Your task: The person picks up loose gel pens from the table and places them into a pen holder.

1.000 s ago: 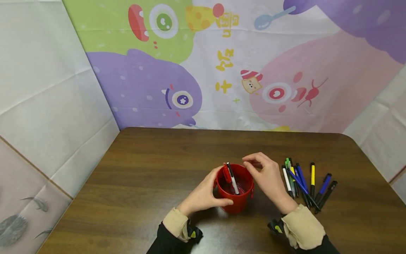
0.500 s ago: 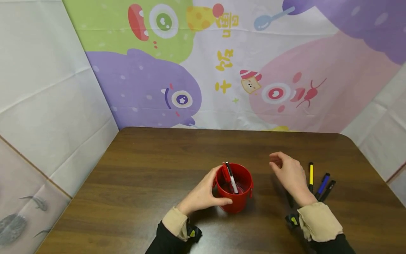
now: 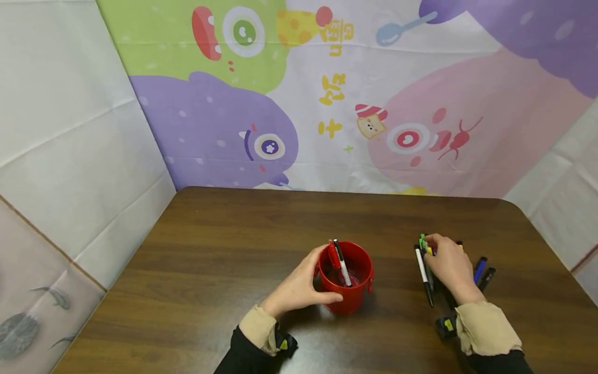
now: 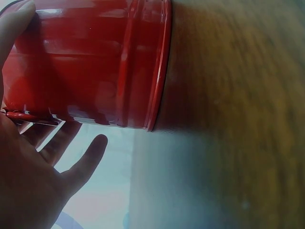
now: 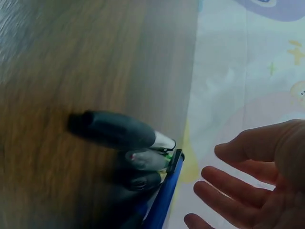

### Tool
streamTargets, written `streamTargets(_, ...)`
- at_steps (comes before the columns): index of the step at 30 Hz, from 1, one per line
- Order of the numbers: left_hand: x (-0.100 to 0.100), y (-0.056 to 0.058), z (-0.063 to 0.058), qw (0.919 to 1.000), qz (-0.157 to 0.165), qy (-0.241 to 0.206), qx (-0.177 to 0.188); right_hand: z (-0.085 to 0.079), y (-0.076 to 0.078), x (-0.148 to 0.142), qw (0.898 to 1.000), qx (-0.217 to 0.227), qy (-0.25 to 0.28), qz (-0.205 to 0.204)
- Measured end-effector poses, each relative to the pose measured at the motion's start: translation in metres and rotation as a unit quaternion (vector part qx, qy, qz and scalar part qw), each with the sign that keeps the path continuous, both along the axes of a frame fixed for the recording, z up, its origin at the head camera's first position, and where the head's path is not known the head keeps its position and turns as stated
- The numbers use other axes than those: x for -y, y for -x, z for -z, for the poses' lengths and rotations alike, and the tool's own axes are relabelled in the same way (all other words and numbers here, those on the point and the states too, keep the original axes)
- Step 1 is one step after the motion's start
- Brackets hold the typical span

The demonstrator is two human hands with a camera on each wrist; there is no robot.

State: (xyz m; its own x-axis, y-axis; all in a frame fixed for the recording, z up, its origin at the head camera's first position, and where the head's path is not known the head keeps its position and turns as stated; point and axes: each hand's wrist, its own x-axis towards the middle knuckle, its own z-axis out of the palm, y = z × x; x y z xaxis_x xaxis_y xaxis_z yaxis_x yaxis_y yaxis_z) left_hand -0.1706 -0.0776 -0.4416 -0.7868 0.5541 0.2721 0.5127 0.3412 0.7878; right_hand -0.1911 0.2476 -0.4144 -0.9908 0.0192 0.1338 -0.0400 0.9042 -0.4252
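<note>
A small red bucket [image 3: 348, 302] stands upright on the table, my left hand [image 3: 299, 284] holding its left side with thumb in front and fingers behind. Inside it lean a red pen [image 3: 334, 255] and a white pen [image 3: 344, 271] with a black end. In the left wrist view the bucket [image 4: 81, 71] lies between thumb and spread fingers. Over the pen pile on the right is my right hand [image 3: 450, 266], fingertips close to a green pen [image 3: 422, 242]. The right wrist view shows its thumb and fingers apart, beside a blue pen [image 5: 164, 200], gripping nothing.
Left of my right hand lies a white pen [image 3: 421, 267] with a black end. A blue pen [image 3: 479, 268] and a black pen [image 3: 487, 279] show to its right. The brown table [image 3: 224, 234] meets a cartoon-printed cloth [image 3: 327, 166] at its far edge.
My right hand has moved right, from beside the bucket's rim to over the pen pile. My left hand, the bucket and the two pens in it stay in place.
</note>
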Motion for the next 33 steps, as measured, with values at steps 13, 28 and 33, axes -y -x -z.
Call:
streamTargets(13,0.000,0.001,0.000,1.0000,0.006,0.001,-0.005,0.015,0.003,-0.010,0.998,0.052,0.000,0.027)
streamTargets(28,0.000,0.000,0.000,0.9999,0.005,-0.009,0.007,0.020,0.006,-0.008,0.998,0.044,0.005,0.036)
streamTargets(33,0.000,0.000,0.001,1.0000,0.005,-0.004,0.006,0.020,0.005,-0.008,0.999,0.032,0.005,0.035)
